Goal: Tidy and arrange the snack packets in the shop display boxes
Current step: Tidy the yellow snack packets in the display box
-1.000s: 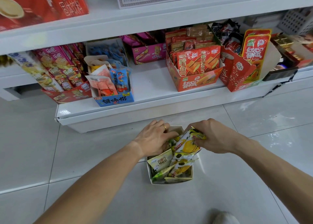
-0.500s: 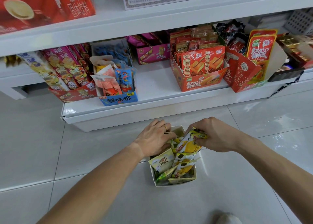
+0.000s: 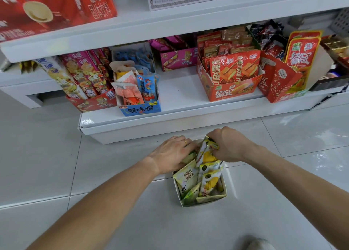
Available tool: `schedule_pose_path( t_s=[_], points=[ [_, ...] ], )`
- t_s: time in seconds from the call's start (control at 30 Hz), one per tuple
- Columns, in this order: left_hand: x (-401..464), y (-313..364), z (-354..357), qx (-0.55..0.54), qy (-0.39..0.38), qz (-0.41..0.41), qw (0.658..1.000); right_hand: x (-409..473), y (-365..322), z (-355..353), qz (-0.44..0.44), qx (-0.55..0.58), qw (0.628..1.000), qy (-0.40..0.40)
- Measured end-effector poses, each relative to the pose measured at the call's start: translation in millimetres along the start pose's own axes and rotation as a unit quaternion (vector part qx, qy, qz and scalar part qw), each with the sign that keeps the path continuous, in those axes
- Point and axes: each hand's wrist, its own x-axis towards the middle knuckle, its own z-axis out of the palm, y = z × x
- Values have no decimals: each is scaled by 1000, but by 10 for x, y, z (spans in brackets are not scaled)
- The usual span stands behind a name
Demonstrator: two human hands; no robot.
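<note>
On white tiled floor (image 3: 113,164) at 6 o'clock, small white cardboard display box (image 3: 204,201) holds yellow-green snack packets (image 3: 187,179); right hand (image 3: 229,145) pinches yellow foil packet (image 3: 206,152), left hand (image 3: 172,154) fingers curled among the packets at box's 11 o'clock.

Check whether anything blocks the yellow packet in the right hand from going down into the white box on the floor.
Partly. The right hand pinches the yellow packet above the white box. Other packets already crowd it, and the left hand rests on those at the far end.
</note>
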Motion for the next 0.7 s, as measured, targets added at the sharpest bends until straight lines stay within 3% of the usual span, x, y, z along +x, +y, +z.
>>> schedule_pose_path(
  t_s=[0.2, 0.3, 0.4, 0.5, 0.53, 0.63, 0.7],
  points=[
    [-49, 69, -81, -59, -11, -56, 997, 197, -137, 58, -22, -69, 994, -76],
    [-137, 98, -149, -55, 37, -63, 996, 236, -100, -12, -35, -80, 994, -65],
    [-295, 108, -184, -27, 126, -68, 989, 123, -9, -185, -25, -64, 998, 0],
    [-423, 235, -218, -34, 34, -114, 992, -128, -3, -262, -54, 19, 986, 157],
    [-450, 307, -201, -33, -7, -135, 990, -211, -6, -243, -81, 56, 982, 160],
    [-519, 520, -86, -17, -49, -158, 986, -398, -44, -35, -118, 64, 991, 4],
    [-548, 605, 21, -12, -49, -164, 985, -425, -18, 188, -115, 31, 991, -57]
  ],
)
